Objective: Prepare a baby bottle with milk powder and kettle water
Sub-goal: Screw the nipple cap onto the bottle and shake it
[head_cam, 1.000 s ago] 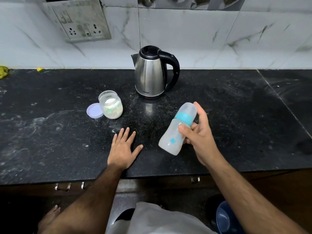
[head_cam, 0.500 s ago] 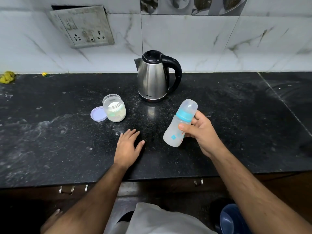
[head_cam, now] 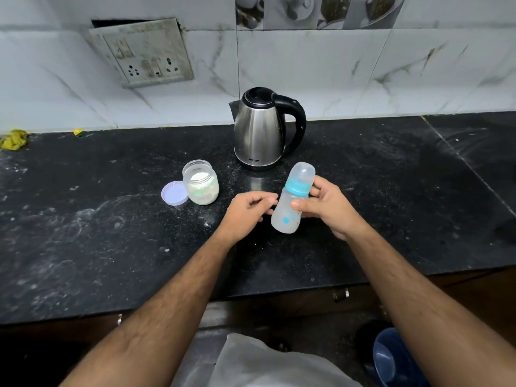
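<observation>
The baby bottle (head_cam: pixel 290 208) is held above the black counter (head_cam: pixel 83 224), tilted with its clear cap and blue collar leaning up and to the right. The right hand (head_cam: pixel 325 208) grips it around the middle, thumb across the front of the body and fingers behind near the collar. The left hand (head_cam: pixel 245 209) is just beside the bottle's lower left side, fingers loosely curled with the fingertips at or almost at the plastic; whether they actually touch it cannot be told, and they hold nothing else.

Behind the bottle stands a steel kettle (head_cam: pixel 258 135) with a black lid and black handle, the handle facing right, close to the tiled wall. To the left of the hands sits an open jar (head_cam: pixel 200 185) with white powder inside, upright on the counter. Its pale purple lid (head_cam: pixel 174 193) lies flat, touching the jar's left side. A wall socket (head_cam: pixel 145 55) is mounted on the tiles above and to the left of the kettle.
</observation>
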